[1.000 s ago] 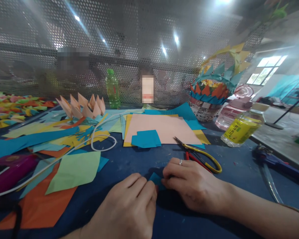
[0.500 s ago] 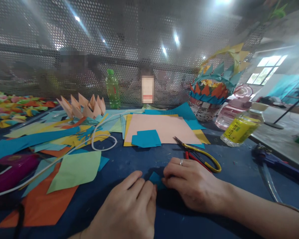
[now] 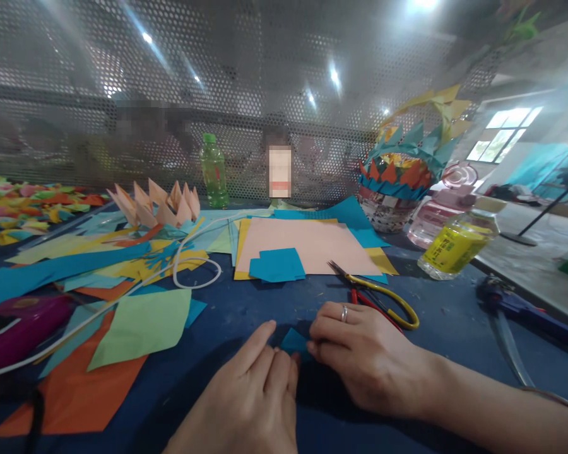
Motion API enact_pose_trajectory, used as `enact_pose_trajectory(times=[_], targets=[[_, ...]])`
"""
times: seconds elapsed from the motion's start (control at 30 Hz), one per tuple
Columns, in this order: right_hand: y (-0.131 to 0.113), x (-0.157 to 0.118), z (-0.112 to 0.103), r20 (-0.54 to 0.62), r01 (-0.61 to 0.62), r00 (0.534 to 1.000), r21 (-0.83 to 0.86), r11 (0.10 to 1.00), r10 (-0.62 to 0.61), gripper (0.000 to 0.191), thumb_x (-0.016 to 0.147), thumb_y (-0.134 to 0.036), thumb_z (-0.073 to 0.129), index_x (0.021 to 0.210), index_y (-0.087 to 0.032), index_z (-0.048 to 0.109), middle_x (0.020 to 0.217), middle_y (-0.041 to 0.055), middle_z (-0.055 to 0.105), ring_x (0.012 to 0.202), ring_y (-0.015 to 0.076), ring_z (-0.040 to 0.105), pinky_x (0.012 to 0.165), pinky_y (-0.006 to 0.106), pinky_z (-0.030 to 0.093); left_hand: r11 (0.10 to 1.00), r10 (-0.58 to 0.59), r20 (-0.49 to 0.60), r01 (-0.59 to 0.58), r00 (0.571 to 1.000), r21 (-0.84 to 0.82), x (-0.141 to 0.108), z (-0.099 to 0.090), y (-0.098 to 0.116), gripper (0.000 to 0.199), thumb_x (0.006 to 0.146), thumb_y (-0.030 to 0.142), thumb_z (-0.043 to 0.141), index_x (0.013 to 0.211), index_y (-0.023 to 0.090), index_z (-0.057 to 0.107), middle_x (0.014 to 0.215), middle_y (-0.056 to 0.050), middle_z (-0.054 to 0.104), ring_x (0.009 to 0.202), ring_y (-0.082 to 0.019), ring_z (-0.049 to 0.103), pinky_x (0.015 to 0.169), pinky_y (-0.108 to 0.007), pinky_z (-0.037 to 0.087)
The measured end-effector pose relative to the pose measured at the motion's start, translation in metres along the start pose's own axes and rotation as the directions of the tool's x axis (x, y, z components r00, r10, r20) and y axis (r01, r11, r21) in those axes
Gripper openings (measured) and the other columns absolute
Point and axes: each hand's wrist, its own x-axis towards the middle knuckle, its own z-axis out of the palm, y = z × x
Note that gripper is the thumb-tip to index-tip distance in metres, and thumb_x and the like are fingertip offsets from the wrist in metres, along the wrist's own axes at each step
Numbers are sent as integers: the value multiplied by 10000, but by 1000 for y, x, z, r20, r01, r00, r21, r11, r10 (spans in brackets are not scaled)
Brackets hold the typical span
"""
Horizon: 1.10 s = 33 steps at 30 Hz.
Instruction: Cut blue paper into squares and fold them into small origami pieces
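Observation:
A small piece of blue paper point(image 3: 293, 341) lies on the dark blue table between my hands, its pointed tip showing upward. My left hand point(image 3: 250, 394) grips its left side with curled fingers, the index finger reaching forward. On the other side, the closed fingertips of my right hand point(image 3: 360, 356), which wears a ring, pinch the paper's right edge. Much of the piece is hidden under the fingers. Just beyond my right hand rest scissors point(image 3: 366, 282) with yellow and red handles. Cut blue papers point(image 3: 277, 265) lie on a pink sheet point(image 3: 307, 236).
Left are a green sheet point(image 3: 142, 328), orange paper point(image 3: 85, 391), a purple tool point(image 3: 33, 321) with a white cord point(image 3: 203, 285) and a folded pink paper ring point(image 3: 158, 205). Right stand a paper basket point(image 3: 390, 208), a yellow-labelled bottle point(image 3: 454, 249) and a blue glue gun point(image 3: 525, 309).
My left hand has shifted slightly right, its index finger straighter. Both hands stay on the blue paper, which shows a little more between them.

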Motion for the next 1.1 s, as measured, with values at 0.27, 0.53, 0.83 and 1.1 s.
enact_pose_trajectory(times=[0.27, 0.53, 0.83, 1.1], targets=[[-3, -3, 0, 43, 19, 999, -80, 997, -16, 182, 837, -62, 513, 700, -136, 606, 742, 44, 549, 704, 173, 431, 613, 307, 371, 999, 30, 1, -30, 1000, 19, -3, 0, 1, 332, 828, 15, 425, 782, 134, 732, 685, -42, 686, 654, -174, 602, 1005, -396, 401], [-3, -2, 0, -6, 11, 1000, -38, 999, -12, 244, 843, -34, 459, 685, -128, 619, 733, 55, 567, 701, 173, 444, 613, 297, 407, 1000, 19, -23, -19, 1000, -14, -2, 1, -1, 331, 854, 48, 414, 923, 116, 730, 948, -71, 733, 888, -200, 642, 1000, -355, 397], [-1, -4, 0, -3, -2, 1000, -37, 999, 2, 233, 847, -55, 482, 668, -138, 604, 739, 61, 580, 707, 176, 456, 633, 304, 437, 999, -10, -36, 11, 999, 41, 5, -6, 0, 333, 868, 50, 408, 874, 125, 732, 829, -71, 737, 781, -189, 640, 987, -376, 408], [-3, 8, -1, 29, -283, 958, 211, 936, 284, 259, 931, -95, 410, 1097, -146, 602, 1064, 104, 609, 951, 195, 536, 881, 384, 471, 1000, 25, -29, -24, 999, 11, -3, 4, -3, 334, 863, 40, 398, 895, 111, 722, 761, -78, 707, 737, -197, 624, 972, -397, 425]])
